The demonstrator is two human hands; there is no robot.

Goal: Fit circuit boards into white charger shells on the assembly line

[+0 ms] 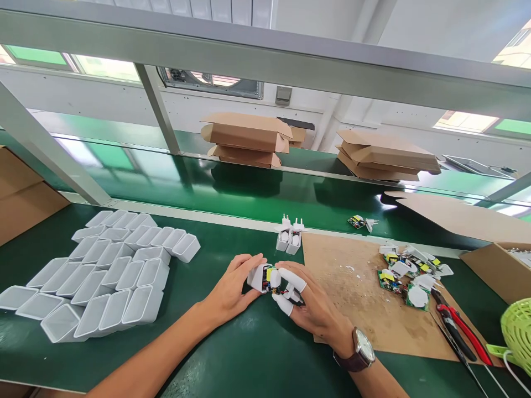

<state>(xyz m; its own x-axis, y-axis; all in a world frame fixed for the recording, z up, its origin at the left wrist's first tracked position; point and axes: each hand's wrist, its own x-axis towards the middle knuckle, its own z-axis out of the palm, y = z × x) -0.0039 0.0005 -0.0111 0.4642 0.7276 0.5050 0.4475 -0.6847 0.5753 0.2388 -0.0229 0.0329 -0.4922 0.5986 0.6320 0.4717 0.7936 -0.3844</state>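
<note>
My left hand (236, 284) is closed around a white plastic charger housing (256, 278) held low over the green tabletop. In my right hand (317, 304), with white finger cots on the fingertips, is a small circuit board (272, 279) with yellow and dark parts and a white plug piece at its right end. The board's left end is at the mouth of the housing; how deep it sits cannot be made out. Just beyond my hands stand two white chargers (289, 237) with their pins up. Many open white housings (112, 271) are grouped on the left.
A brown board (352, 298) on the right bears a pile of circuit boards (410, 271), red-handled pliers (460, 326) and tweezers (454, 345). A green fan (518, 331) and a cardboard box (493, 271) stand far right. Another circuit board (357, 221) lies on the green belt (249, 193) behind.
</note>
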